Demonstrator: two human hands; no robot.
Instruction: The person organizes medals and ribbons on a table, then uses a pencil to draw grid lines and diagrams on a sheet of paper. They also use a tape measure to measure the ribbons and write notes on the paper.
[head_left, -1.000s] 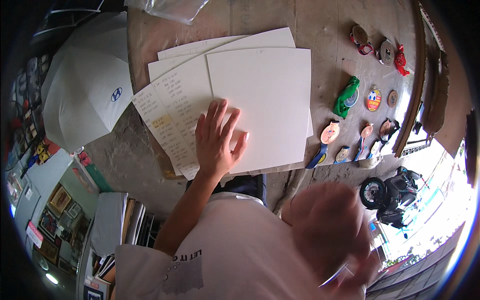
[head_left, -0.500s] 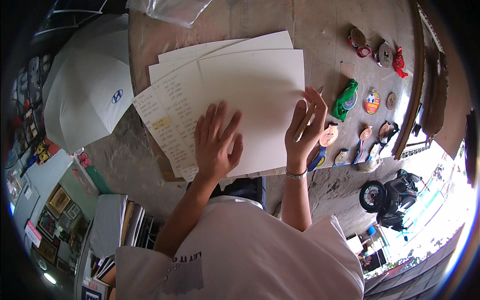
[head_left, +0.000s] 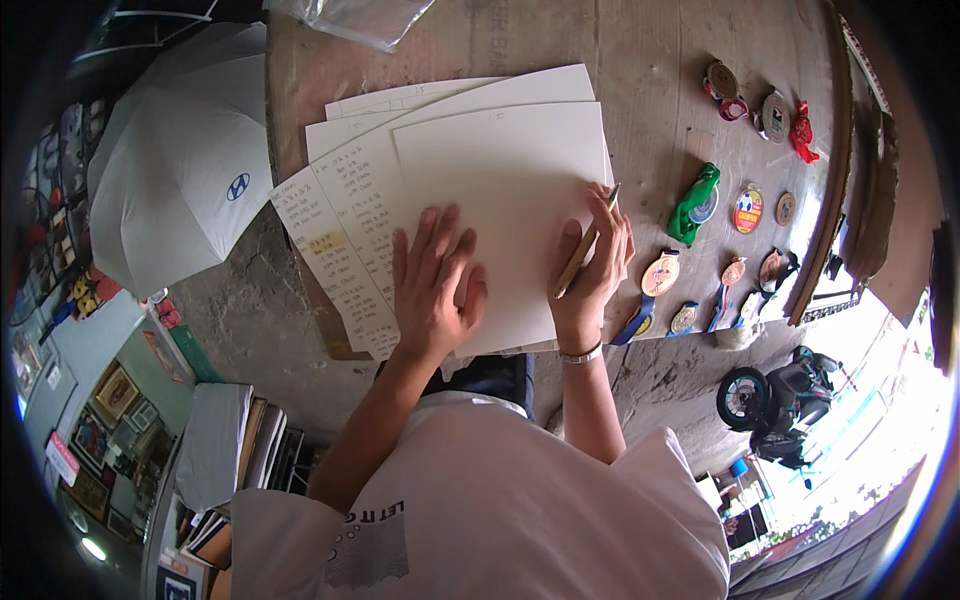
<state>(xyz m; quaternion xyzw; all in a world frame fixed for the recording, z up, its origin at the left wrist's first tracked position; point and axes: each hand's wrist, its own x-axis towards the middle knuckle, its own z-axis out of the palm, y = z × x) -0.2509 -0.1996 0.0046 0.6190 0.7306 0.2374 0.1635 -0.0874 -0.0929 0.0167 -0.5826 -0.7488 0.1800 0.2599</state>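
A large blank white sheet (head_left: 500, 175) lies on top of a loose stack of papers on the table. Beneath its left side, a sheet with handwritten lines (head_left: 345, 215) shows in part. My left hand (head_left: 437, 285) rests palm down, fingers spread, across the left part of the blank sheet and the edge of the written one. At the sheet's right edge, my right hand (head_left: 597, 275) has its fingers bent, with a slim brownish pen (head_left: 577, 262) held slantwise in it. The pen's tip points up and away from the paper.
Several medals with ribbons lie right of the papers, among them a green-ribboned medal (head_left: 693, 205) and a copper-coloured medal (head_left: 660, 273). A clear plastic bag (head_left: 365, 18) sits at the far edge. A white umbrella (head_left: 185, 160) stands open at left; a motorcycle (head_left: 785, 400) is parked at right.
My right hand has moved left onto the sheet's edge, its fingers more curled and the pen tilted further. My left hand stays spread on the papers.
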